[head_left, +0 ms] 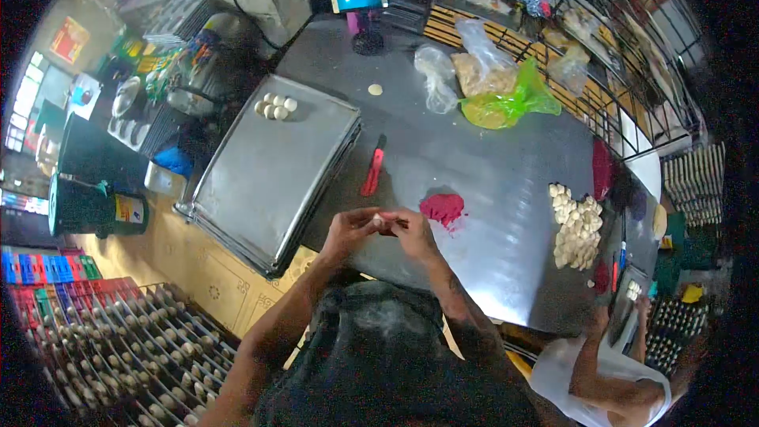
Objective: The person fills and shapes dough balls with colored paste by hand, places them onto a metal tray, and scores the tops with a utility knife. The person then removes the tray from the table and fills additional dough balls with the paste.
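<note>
My left hand (pixel 354 232) and my right hand (pixel 416 236) meet over the near edge of the dark table (pixel 490 166). Their fingertips are pinched together around something small and reddish, mostly hidden by the fingers. Just right of my right hand lies a mound of crumbly dark-pink filling (pixel 442 209). A red-handled cutter knife (pixel 374 170) rests beyond my fingers. To the left, several small pale dough balls (pixel 276 107) sit at the far end of a metal tray (pixel 245 174). One flat dough round (pixel 375 90) lies farther back on the table.
A phone on a stand (pixel 360 1) and plastic bags (pixel 498 91) stand at the back. Many dough pieces (pixel 575 225) are heaped at right, near a co-worker in a white top (pixel 597 383). Racks of filled trays (pixel 134 348) stand lower left, beside a dark green bin (pixel 95 182).
</note>
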Available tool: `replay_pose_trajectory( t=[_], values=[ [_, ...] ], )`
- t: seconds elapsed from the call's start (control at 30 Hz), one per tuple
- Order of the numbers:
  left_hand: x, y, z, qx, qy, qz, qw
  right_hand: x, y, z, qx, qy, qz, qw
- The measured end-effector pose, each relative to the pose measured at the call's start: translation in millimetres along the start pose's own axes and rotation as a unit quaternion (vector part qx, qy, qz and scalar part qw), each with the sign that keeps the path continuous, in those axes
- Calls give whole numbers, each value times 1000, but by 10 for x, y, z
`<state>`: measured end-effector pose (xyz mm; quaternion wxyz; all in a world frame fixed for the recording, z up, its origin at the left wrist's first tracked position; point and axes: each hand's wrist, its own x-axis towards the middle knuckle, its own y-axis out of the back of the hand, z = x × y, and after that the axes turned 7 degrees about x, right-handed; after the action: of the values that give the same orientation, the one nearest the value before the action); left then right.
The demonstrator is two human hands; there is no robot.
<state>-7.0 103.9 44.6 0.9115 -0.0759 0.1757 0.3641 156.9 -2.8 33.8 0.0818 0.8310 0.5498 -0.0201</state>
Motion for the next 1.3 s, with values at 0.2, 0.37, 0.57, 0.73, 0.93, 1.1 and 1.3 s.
replay_pose_trajectory(
  t=[0.2, 0.37, 0.57, 0.73, 0.93, 1.1, 1.3],
  values=[
    [467, 877, 284, 69, -17, -24, 997, 655, -549, 189, 80, -34, -52, 995],
    [1494, 1908, 397, 276, -205, 101, 933, 805, -696, -280, 123, -5, 23, 992],
    [2000, 2158, 870, 606, -175, 97, 770, 62, -310, 55, 201, -168, 69, 963],
    [2134, 2230, 652, 596, -245, 75, 761, -553, 158, 154, 176, -171, 158, 956],
    [1650, 1988, 342, 473, -311, 202, 799, -740, 1796, 993, 213, -47, 280, 935],
    [312, 1063, -194, 238, -132, 180, 945, -714, 3535, 2135, -401, 93, 530, 741],
    [-611, 230, -466, 147, -14, 165, 975, -709, 4270, 2216, -392, 19, 503, 770]
  ],
)
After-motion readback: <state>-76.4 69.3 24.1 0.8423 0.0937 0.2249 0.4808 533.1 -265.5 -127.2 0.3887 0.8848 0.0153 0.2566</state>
